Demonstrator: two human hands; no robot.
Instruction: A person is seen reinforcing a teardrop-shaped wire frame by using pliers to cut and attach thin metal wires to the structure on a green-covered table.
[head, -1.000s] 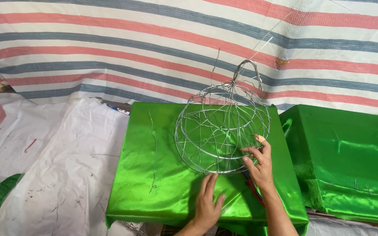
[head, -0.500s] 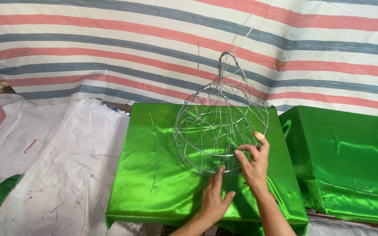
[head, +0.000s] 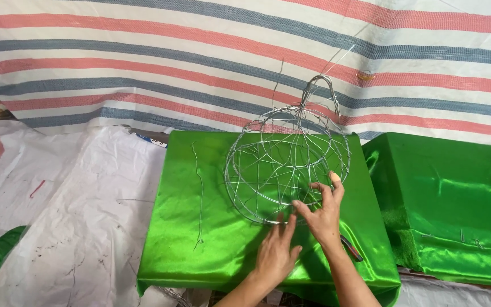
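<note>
Since the earlier frames the wire ball (head: 287, 166) has been tipped more upright, its top loop now rising higher against the striped sheet, and the left hand has slid up to the ball's lower rim.

Nearest, the left hand (head: 275, 254) lies flat, palm down, on the green cloth (head: 200, 193) just below the wire ball, fingers stretched toward the rim and touching it; its grip is open, holding nothing. Just beside it, the right hand (head: 322, 215) reaches up with the wrist bent, thumb and fingers pinched on wires at the ball's lower right side.

The wire ball stands on the cloth-covered table, its long axis near upright, the loop leaning slightly right, away from the person. A loose wire strand (head: 200, 193) lies on the cloth left of the ball. A second green-covered block (head: 450, 199) sits right of the ball. Behind the ball hangs the striped sheet (head: 143, 62).
</note>
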